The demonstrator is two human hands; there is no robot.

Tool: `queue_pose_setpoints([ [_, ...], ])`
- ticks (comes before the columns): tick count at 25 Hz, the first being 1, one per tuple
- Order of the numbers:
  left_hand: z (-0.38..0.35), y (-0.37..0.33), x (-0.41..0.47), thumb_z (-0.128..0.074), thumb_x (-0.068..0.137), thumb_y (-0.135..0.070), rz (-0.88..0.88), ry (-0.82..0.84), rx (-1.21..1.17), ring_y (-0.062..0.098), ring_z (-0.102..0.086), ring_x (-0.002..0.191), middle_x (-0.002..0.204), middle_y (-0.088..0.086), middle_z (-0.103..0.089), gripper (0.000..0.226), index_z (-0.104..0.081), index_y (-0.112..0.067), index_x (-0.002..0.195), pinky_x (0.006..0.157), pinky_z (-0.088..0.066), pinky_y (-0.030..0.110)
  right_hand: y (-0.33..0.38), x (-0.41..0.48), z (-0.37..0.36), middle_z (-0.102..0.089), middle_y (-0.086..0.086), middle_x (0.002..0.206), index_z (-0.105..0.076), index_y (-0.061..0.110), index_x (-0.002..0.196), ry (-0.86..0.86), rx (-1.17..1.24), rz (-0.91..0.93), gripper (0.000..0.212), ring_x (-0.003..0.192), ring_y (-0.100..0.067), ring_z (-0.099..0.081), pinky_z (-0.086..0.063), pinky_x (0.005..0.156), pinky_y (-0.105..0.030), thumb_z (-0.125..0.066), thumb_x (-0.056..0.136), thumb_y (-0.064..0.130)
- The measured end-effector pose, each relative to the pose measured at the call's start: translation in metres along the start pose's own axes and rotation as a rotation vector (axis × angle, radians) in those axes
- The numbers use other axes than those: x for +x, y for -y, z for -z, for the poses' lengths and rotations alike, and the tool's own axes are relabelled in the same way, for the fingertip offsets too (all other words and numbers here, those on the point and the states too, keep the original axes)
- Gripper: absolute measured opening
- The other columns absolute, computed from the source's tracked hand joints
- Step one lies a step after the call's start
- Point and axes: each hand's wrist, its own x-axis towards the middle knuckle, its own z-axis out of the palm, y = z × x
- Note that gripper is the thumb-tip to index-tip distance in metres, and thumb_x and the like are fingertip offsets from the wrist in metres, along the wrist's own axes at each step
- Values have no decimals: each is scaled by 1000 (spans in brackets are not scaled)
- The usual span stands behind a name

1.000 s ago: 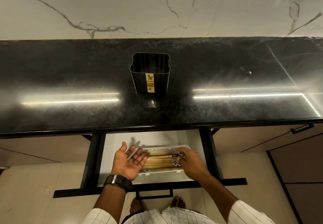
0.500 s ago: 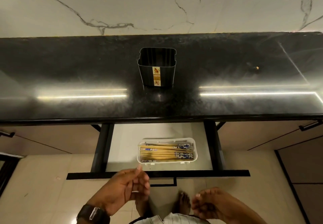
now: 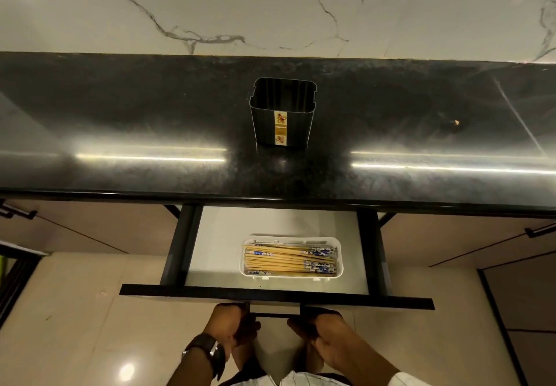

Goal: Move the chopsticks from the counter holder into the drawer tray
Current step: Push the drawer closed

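My fingertips curl out of sight under the drawer front (image 3: 276,294). The frame's bottom edge cuts off my forearms. The holder (image 3: 282,111) label is unreadable.

The holder (image 3: 282,111) stands upright on the surface (image 3: 120,121), near its middle, with the wall (image 3: 270,3) behind it. Below the surface's front edge the drawer (image 3: 216,250) is pulled out. The tray (image 3: 291,276) sits in the drawer, right of its middle and near its front, and the chopsticks (image 3: 288,260) lie in the tray, running left to right. In front of the drawer, the left hand (image 3: 230,324) and right hand (image 3: 323,331) are at either end of the handle (image 3: 274,314).
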Motion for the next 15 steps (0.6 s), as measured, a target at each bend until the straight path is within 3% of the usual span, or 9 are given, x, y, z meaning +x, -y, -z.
queue_pose_setpoints([
  [2, -6, -5, 5, -59, 95, -2, 0, -20, -39, 42, -68, 85, 93, 27, -69, 12, -64, 7, 102, 78, -59, 51, 1, 5, -5, -71, -29, 99, -67, -5, 102, -45, 33, 2, 11, 90, -45, -72, -64, 58, -42, -58, 96, -7],
  [6, -14, -19, 17, -64, 85, 14, 35, -21, -95, 46, -62, 104, 96, 24, -64, 15, -62, 4, 97, 97, -51, 57, 10, 15, -18, -67, -25, 92, -65, -2, 100, -139, 72, -7, 11, 78, -45, -69, -63, 57, -46, -66, 91, -7],
  [8, -16, -25, 24, -63, 86, 12, 36, -21, -136, 47, -63, 104, 96, 24, -65, 12, -62, 4, 96, 97, -51, 58, 17, 20, -25, -66, -24, 92, -64, -2, 101, -152, 78, -7, 12, 76, -44, -69, -63, 63, -50, -68, 91, -6],
  [11, -20, -38, 42, -65, 89, 4, 2, -27, -185, 47, -67, 95, 94, 27, -67, 12, -63, 7, 101, 92, -55, 58, 33, 28, -33, -67, -25, 97, -63, -3, 105, -130, 104, 14, 13, 78, -43, -69, -63, 71, -50, -66, 93, -4],
  [15, -30, -61, 59, -61, 94, -3, -62, -39, -289, 43, -69, 87, 99, 28, -68, 16, -61, 3, 109, 83, -60, 54, 59, 37, -46, -63, -28, 114, -60, -1, 113, -69, 131, 53, 19, 96, -43, -68, -65, 63, -45, -63, 95, -4],
])
